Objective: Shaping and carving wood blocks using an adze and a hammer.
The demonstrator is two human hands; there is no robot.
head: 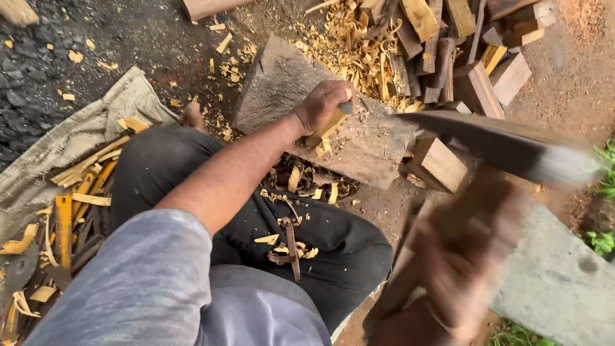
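Head cam: my left hand (323,102) is clamped round a small yellow wood piece (327,126), standing it on the chopping block (371,138). My right hand (458,269), blurred, grips a broad blade (493,141) raised right of the block.

Soft even daylight, no hard shadows, no glare, heavy motion blur on the right hand (458,272) and its broad dark steel blade (506,144), left hand (323,102) sharp, mild wide-angle bending at edges
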